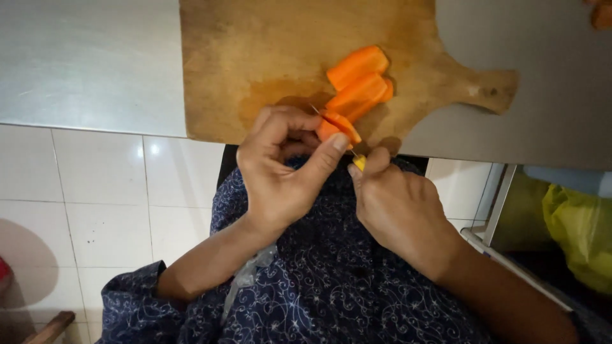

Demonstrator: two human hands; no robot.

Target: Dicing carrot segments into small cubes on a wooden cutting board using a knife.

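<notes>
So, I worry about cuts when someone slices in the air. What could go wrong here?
The thin knife blade runs through the orange carrot piece in the left hand, close to its thumb; a slip could nick it. The right hand grips only a small yellow handle, so control may be poor. The cut piece could miss the wooden cutting board.

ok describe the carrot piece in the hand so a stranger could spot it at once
Start at the wooden cutting board on the grey counter. At its near edge the left hand pinches a short carrot piece, with a thin knife from the right hand against it. Unlike the two longer carrot pieces lying on the board, it is held up.
</notes>
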